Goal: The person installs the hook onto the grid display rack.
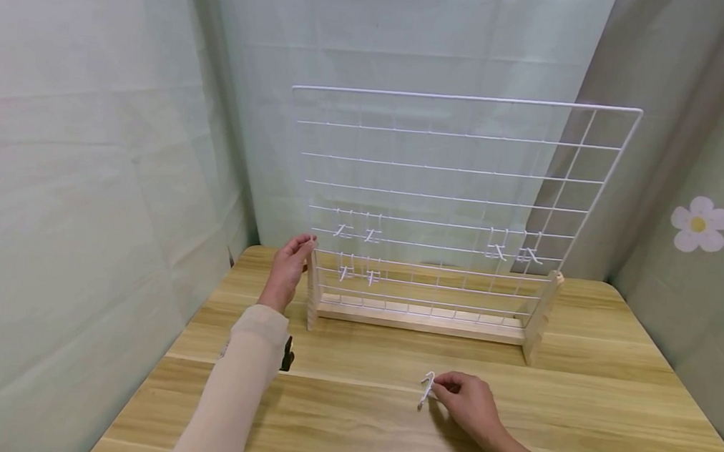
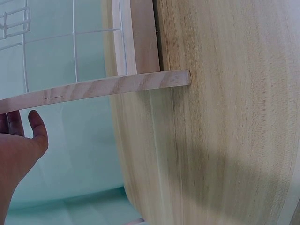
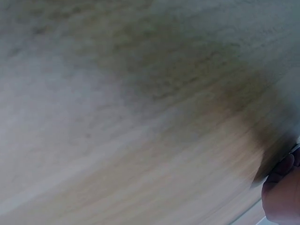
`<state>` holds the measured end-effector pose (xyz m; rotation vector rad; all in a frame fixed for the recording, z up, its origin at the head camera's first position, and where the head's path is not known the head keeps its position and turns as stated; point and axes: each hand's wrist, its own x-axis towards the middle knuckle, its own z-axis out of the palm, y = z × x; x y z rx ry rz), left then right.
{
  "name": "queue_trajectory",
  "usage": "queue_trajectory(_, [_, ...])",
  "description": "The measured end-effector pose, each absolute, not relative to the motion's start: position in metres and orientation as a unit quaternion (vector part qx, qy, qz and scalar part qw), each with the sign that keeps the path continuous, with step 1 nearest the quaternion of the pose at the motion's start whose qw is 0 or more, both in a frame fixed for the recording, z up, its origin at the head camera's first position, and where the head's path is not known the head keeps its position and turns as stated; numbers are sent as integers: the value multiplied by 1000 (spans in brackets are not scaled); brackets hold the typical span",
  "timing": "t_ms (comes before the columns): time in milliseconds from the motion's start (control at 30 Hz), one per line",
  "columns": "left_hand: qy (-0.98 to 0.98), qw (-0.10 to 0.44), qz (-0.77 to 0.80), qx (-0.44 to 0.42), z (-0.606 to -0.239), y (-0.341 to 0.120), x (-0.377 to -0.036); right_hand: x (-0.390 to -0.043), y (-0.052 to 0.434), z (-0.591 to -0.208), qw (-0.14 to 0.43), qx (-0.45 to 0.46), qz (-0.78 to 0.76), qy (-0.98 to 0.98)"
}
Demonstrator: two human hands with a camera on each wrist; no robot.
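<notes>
A white wire grid panel (image 1: 457, 170) stands upright in a wooden stand (image 1: 421, 322) at the back of the wooden table (image 1: 578, 417). Several small white hooks (image 1: 370, 235) hang on its lower rows, left and right. My left hand (image 1: 291, 259) rests with nearly straight fingers against the top of the stand's left upright (image 1: 313, 290). In the left wrist view the hand (image 2: 18, 150) lies just under the wooden foot (image 2: 117, 84). My right hand (image 1: 451, 388) pinches one loose white hook (image 1: 427, 389) just above the tabletop, in front of the stand. The right wrist view is blurred; only a fingertip (image 3: 281, 192) shows.
Pale green cloth (image 1: 83, 158) hangs close around the table on the left, back and right; the right one has white flowers (image 1: 698, 223). The table's left edge (image 1: 147, 387) lies near my left forearm. Bare wood spans the table in front of the stand.
</notes>
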<state>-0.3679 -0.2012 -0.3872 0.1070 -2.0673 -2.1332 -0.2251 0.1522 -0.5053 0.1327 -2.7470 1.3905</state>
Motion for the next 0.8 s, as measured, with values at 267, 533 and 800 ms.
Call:
queue_trajectory(267, [-697, 81, -712, 34, -386, -201, -367, -225, 156, -504, 6, 54, 486, -872])
queue_trajectory(533, [-697, 78, -712, 34, -387, -202, -367, -228, 161, -506, -20, 75, 489, -869])
queue_trajectory(800, [-691, 76, -718, 33, -387, -202, -368, -229, 162, -508, -24, 92, 471, -877])
